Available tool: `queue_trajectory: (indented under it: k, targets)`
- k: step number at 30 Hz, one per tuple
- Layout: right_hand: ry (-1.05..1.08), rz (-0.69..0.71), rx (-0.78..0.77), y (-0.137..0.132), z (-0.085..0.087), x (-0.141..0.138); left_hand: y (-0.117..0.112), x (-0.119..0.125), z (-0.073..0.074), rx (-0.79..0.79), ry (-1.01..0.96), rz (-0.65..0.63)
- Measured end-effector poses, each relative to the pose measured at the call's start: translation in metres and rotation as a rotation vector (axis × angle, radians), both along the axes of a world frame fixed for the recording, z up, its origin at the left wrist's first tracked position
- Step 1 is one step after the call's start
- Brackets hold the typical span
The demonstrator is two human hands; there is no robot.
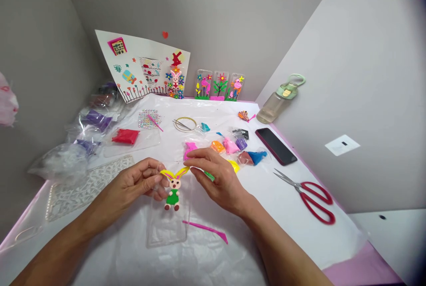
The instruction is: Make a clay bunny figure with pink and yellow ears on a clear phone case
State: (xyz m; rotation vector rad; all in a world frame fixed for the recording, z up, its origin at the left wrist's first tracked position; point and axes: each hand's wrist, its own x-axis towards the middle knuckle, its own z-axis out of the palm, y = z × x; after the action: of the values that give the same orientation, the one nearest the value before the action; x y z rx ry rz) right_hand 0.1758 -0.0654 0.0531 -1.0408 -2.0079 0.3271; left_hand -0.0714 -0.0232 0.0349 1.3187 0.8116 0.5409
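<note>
A transparent phone case [166,232] is tilted up above the white sheet. On its upper part is a clay rabbit [173,195] with a green body, brown feet and yellow ears with pink centres. My left hand [141,181] is closed around the case's upper left edge, its fingertips near the left ear. With thumb and fingers together, my right hand [218,179] pinches the tip of the right ear [183,171]. Just right of the case lies a pink modelling tool [208,229]. Behind my right hand are small packets of coloured clay, partly hidden, including a pink packet [230,145].
Red-handled scissors [309,195], a phone [276,146] and a bottle [281,99] are on the right. To the left lie a pearl-edged case [88,188], red clay [125,136] and plastic bags [65,159]. Decorated cases [221,85] and a drawn card [143,64] lean at the back.
</note>
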Motion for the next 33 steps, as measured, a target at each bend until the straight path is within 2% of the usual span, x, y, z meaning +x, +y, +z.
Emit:
queue_trajectory:
  k: [3,14,22,33]
  targets:
    - [-0.025,0.025,0.0,-0.0005,0.0015,0.0008,-0.0002,0.0002,0.0003,-0.01,-0.003,-0.005]
    - [-0.139,-0.025,0.106,0.002,-0.007,0.0028,0.0004,-0.0015,-0.0046,-0.016,0.003,-0.027]
    - [-0.192,-0.018,0.121,0.0033,-0.0044,0.0045,-0.0002,-0.0013,-0.0024,-0.029,-0.023,-0.042]
    - [-0.146,0.0,0.131,0.0039,-0.0051,0.004,0.0007,0.0001,-0.0047,-0.03,-0.026,-0.05]
